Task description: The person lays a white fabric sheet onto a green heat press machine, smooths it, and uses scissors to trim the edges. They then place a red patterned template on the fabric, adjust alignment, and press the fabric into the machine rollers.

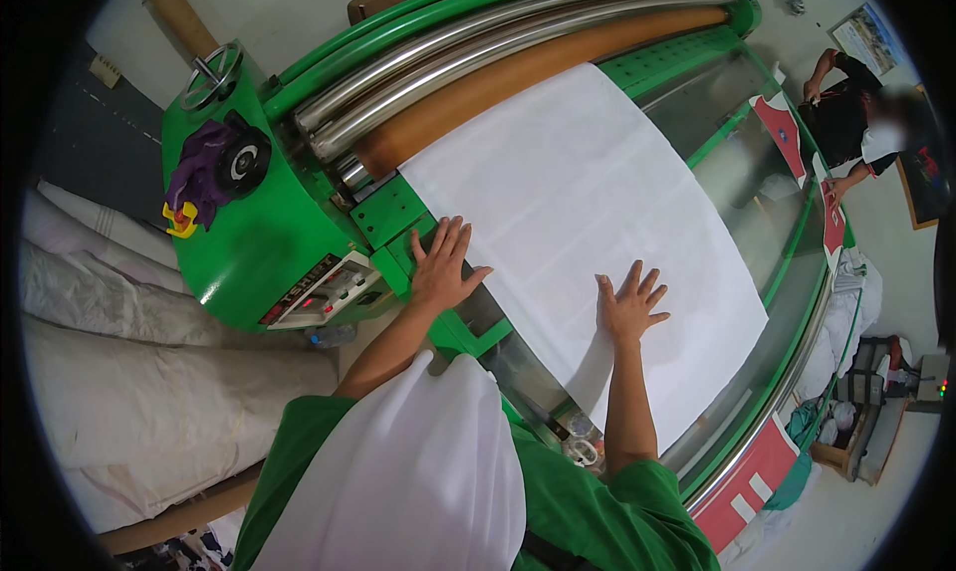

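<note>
A large white sheet (597, 183) lies over the glass-topped bed of a green roller heat press (418, 220). Its far edge meets the orange-brown roller (523, 97) under two shiny metal rollers (478, 63). My left hand (446, 263), fingers spread, rests at the sheet's left edge, partly over the press frame. Over the sheet's near part is my right hand (631, 302), its fingers apart and nothing in them; whether it touches is hard to tell. A white cloth (418, 466) hangs over my front.
Left of the rollers, the green housing carries a handwheel (213, 78), a purple cloth (202, 168) and a control panel (325, 291). Large wrapped rolls (172, 399) lie at left. Across the bed, a person (859, 123) handles a red-and-white fabric piece (833, 216). Another red piece (747, 481) hangs at right.
</note>
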`<state>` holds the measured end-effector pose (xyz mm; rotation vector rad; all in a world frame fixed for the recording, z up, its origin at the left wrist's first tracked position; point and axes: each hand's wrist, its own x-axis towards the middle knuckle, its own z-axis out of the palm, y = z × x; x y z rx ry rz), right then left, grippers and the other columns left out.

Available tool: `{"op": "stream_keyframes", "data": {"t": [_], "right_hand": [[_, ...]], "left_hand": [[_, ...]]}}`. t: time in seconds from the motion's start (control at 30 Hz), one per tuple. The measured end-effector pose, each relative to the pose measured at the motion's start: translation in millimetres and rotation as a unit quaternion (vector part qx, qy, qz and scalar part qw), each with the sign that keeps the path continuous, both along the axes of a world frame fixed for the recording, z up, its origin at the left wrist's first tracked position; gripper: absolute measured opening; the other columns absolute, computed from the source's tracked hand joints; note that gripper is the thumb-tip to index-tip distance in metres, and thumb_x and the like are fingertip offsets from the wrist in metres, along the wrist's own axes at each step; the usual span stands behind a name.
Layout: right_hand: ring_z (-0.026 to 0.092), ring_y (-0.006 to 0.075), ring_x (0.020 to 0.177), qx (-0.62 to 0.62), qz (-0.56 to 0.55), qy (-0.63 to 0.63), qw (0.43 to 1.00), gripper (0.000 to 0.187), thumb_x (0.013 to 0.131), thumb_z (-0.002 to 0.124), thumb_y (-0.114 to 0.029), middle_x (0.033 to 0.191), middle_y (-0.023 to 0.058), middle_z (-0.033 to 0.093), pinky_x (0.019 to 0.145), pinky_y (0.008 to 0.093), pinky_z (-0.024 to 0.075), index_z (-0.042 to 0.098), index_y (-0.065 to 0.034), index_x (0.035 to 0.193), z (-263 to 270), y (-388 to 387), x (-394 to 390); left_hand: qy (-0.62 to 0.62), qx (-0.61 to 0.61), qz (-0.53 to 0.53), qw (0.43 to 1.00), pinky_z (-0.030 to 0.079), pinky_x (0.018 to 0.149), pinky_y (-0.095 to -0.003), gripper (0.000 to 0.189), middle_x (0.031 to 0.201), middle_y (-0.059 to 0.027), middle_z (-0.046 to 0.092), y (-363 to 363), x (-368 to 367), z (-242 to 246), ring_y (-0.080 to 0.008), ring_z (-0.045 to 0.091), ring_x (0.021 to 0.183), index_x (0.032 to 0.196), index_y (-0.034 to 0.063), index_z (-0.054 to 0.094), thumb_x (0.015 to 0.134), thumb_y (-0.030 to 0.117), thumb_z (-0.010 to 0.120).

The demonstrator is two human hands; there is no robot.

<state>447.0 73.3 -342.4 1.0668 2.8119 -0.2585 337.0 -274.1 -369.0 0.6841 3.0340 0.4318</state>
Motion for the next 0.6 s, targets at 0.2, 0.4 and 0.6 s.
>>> {"op": "stream_keyframes", "data": {"t": [0.2,0.4,0.6], "right_hand": [[0.006,0.0527,0.161,0.007,0.004,0.011,1.000,0.106,0.092,0.046,-0.086,0.177,0.0219,0.013,0.115,0.0854,0.0050,0.026,-0.0176,0.171,-6.4,4.4,1.6],[0.006,0.0525,0.161,0.013,0.002,0.004,1.000,0.107,0.092,0.045,-0.088,0.177,0.0218,0.014,0.115,0.0854,0.0054,0.025,-0.0184,0.171,-7.5,3.7,0.5],[0.006,0.0524,0.161,0.012,0.003,0.001,1.000,0.106,0.093,0.044,-0.087,0.177,0.0217,0.014,0.116,0.0846,0.0057,0.025,-0.0182,0.171,-5.3,2.0,-0.6]], "left_hand": [[-0.014,0.005,0.002,1.000,0.003,0.125,-0.0734,0.092,0.174,-0.0112,0.030,1.1,-1.1,0.2,-0.0285,0.022,0.163,0.164,0.0087,0.038,0.099,0.071,0.053],[-0.011,0.000,0.002,1.000,0.004,0.125,-0.0737,0.091,0.174,-0.0115,0.031,0.3,-0.7,0.8,-0.0287,0.022,0.163,0.164,0.0088,0.038,0.099,0.071,0.054],[-0.007,0.000,0.003,1.000,0.004,0.124,-0.0738,0.091,0.173,-0.0117,0.032,0.9,0.2,3.8,-0.0289,0.022,0.163,0.164,0.0088,0.038,0.099,0.070,0.054]]}}
